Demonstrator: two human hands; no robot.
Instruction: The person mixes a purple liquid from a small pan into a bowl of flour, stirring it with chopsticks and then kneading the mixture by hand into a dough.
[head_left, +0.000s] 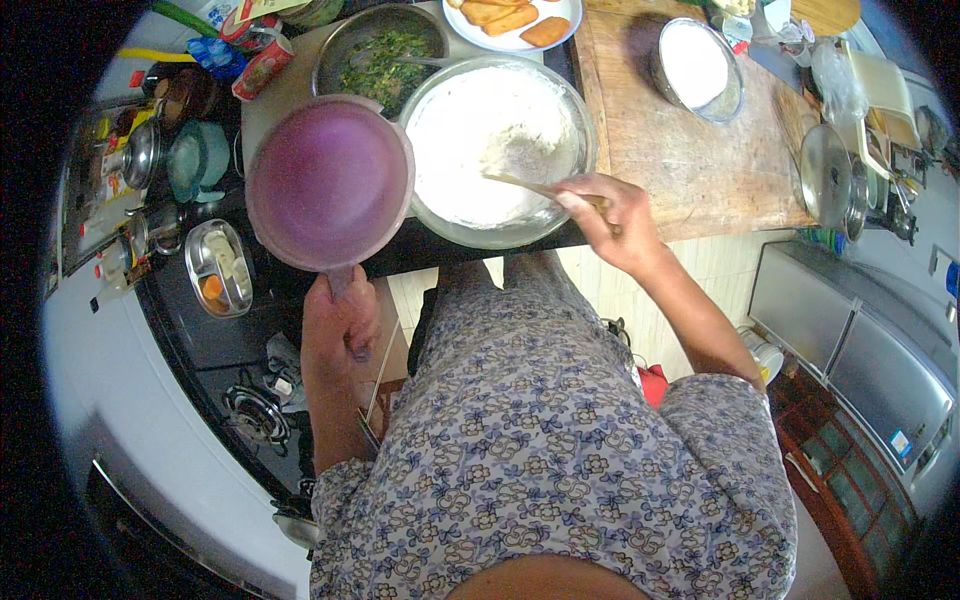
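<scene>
My left hand (351, 309) is closed around the handle of a round pan with a purple inside (330, 180), held over the counter's left edge. Its rim overlaps the view of a large bowl (589, 142) of white flour (457, 150). In my right hand (611, 217) is a thin stick-like utensil (525, 182), perhaps a chopstick, whose tip reaches into the flour near a clumpy patch. Behind these stands a metal bowl (324, 64) of chopped greens (386, 67) with a spoon in it. A plate (459, 31) of golden fried pieces (506, 16) lies at the top.
A wooden board (660, 169) spans the right of the counter, with a metal bowl of white powder (697, 67) on it. Pot lids (825, 176) stand at its right end. At the left are a divided metal dish (217, 266), a teal pot (196, 159) and a gas burner (256, 416).
</scene>
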